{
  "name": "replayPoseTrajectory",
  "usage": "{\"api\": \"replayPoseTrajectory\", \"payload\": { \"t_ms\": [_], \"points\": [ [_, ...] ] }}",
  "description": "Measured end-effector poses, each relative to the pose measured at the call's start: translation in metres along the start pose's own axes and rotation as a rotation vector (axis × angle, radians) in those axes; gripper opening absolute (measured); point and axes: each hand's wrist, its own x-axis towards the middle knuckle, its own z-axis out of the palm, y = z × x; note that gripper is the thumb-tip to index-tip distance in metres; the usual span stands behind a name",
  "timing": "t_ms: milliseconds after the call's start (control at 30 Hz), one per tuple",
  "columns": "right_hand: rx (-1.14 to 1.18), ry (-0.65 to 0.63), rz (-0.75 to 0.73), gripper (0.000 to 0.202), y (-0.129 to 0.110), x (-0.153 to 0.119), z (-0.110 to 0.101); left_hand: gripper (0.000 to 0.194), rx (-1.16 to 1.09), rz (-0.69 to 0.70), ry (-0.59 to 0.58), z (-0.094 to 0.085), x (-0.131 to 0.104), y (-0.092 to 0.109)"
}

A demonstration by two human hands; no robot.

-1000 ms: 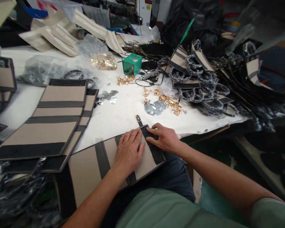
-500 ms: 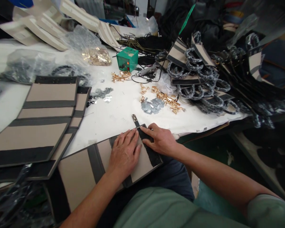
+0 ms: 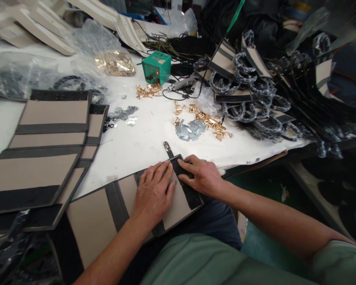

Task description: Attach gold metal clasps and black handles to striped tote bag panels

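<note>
A beige panel with black bands [image 3: 90, 221] lies face up across my lap and the front table edge. My left hand [image 3: 154, 190] rests flat on its beige part, fingers together and stretched out, thumb to the side. On the black band at the panel's right end, my right hand [image 3: 203, 176] presses with outstretched index finger and thumb, held apart; its other fingers are curled. A short black strap with a metal fitting [image 3: 167, 147] sticks out past the panel's far edge, near both hands' fingertips. What lies beneath the panel is hidden.
Similar panels [image 3: 52, 114] are stacked at left. Beyond the hands lie grey metal plates [image 3: 190, 130], gold-coloured fittings [image 3: 212, 123], a green control box [image 3: 156, 67] and a corded handheld tool [image 3: 180, 84]. Plastic-wrapped handles on panels [image 3: 243, 91] are heaped at right.
My right index fingertip has drawn back slightly to the right along the black band. My left hand stays flat on the panel. The view has shifted a little.
</note>
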Motion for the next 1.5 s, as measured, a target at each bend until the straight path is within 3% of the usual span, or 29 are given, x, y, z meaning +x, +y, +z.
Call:
{"api": "replayPoseTrajectory", "payload": {
  "t_ms": [300, 467, 533, 633, 800, 1033, 1200, 1367, 1500],
  "points": [
    [-0.009, -0.006, -0.047, 0.053, -0.004, -0.003, -0.006, 0.048, 0.081, 0.058, -0.003, -0.002, 0.004, 0.001],
    [0.201, 0.083, -0.058, 0.045, 0.007, 0.006, -0.008, 0.05, 0.098, 0.079, 0.025, -0.002, 0.002, -0.005],
    [0.274, 0.15, -0.026, 0.035, 0.017, 0.02, -0.016, 0.051, 0.093, 0.079, 0.046, 0.001, 0.001, -0.007],
    [0.198, 0.243, 0.11, 0.028, 0.039, 0.055, -0.034, 0.051, 0.058, 0.075, 0.067, 0.005, -0.001, -0.011],
    [0.018, 0.18, 0.321, 0.022, 0.067, 0.115, -0.045, 0.052, -0.044, 0.056, 0.087, 0.005, -0.002, -0.014],
    [0.029, 0.2, 0.361, 0.022, 0.07, 0.131, -0.032, 0.051, -0.157, -0.013, 0.106, 0.002, 0.0, -0.012],
    [0.12, 0.13, 0.247, 0.022, 0.058, 0.116, -0.049, 0.049, -0.187, -0.033, 0.104, 0.001, 0.0, -0.01],
    [0.389, -0.247, -0.197, 0.016, 0.024, 0.09, -0.057, 0.046, -0.223, -0.051, 0.115, 0.001, 0.002, -0.011],
    [0.356, -0.361, -0.275, 0.017, 0.004, 0.081, -0.051, 0.039, -0.254, -0.07, 0.13, 0.003, 0.005, -0.01]
  ]
}}
